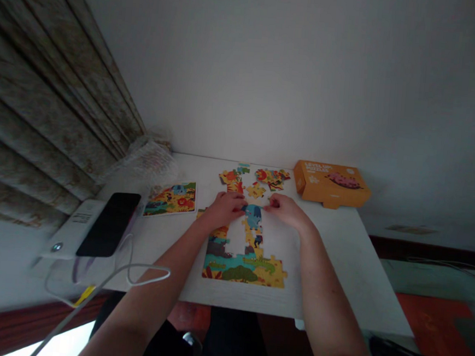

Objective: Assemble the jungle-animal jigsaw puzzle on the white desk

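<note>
A partly joined colourful jigsaw puzzle (243, 266) lies on the white table (338, 262) in front of me. My left hand (226, 207) rests palm down at the puzzle's upper left, fingers curled onto a piece beside the blue elephant piece (253, 214). My right hand (285, 209) sits at the upper right, fingers pinched on a small piece. Loose pieces (257, 179) lie just beyond both hands.
An orange puzzle box (331, 183) stands at the back right. A reference picture card (171, 198) lies left of the puzzle. A black phone (109, 224) rests on a white device with cables at the left edge. A clear plastic bag (151, 157) and curtain are far left.
</note>
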The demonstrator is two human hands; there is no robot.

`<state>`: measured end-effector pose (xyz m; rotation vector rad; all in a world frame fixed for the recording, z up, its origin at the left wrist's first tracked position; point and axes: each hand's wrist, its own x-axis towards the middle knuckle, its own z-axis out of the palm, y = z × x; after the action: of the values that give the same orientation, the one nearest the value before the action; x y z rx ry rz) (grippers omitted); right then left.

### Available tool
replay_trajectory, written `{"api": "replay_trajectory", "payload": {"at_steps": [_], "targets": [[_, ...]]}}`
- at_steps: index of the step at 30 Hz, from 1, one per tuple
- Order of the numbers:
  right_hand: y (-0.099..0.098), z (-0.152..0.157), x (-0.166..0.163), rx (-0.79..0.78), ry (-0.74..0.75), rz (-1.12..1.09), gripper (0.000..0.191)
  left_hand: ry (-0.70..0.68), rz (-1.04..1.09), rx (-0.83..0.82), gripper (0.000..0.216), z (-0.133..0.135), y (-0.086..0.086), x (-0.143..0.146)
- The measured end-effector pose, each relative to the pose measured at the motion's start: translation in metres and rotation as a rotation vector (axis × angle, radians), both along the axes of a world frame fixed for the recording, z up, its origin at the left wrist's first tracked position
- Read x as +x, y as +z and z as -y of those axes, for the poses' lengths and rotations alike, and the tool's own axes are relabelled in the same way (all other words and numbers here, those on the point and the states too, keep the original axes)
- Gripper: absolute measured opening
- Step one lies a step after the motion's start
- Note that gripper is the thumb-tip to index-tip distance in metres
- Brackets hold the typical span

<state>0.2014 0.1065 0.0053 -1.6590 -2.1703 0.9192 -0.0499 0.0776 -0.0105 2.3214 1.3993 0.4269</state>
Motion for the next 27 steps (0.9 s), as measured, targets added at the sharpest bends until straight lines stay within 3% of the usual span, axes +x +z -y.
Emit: {"api": "replay_trajectory", "payload": {"at_steps": [8,13,15,18,23,27], "targets": [[0.008,0.004,-0.003,-0.047,0.027,-0.013,0.015,0.011,0.046,0.034,0.026,-0.001,-0.002,-0.001],[0.014,0.010,-0.005,-0.229,0.091,-0.024,0.015,0.068,0.140,0.078,0.018,0.009,0.022,0.000],[0.017,0.013,-0.005,-0.359,0.124,-0.036,0.016,0.089,0.114,0.109,0.018,0.032,0.034,0.007],[0.021,0.018,-0.004,-0.495,0.164,-0.074,0.017,0.076,0.048,0.140,0.019,0.087,0.040,0.021],[0.030,0.024,-0.004,-0.575,0.200,-0.142,0.028,0.052,0.015,0.266,0.019,0.174,0.015,0.040],[0.036,0.026,-0.003,-0.658,0.241,-0.176,0.040,0.061,0.005,0.308,0.021,0.192,0.003,0.041]]}}
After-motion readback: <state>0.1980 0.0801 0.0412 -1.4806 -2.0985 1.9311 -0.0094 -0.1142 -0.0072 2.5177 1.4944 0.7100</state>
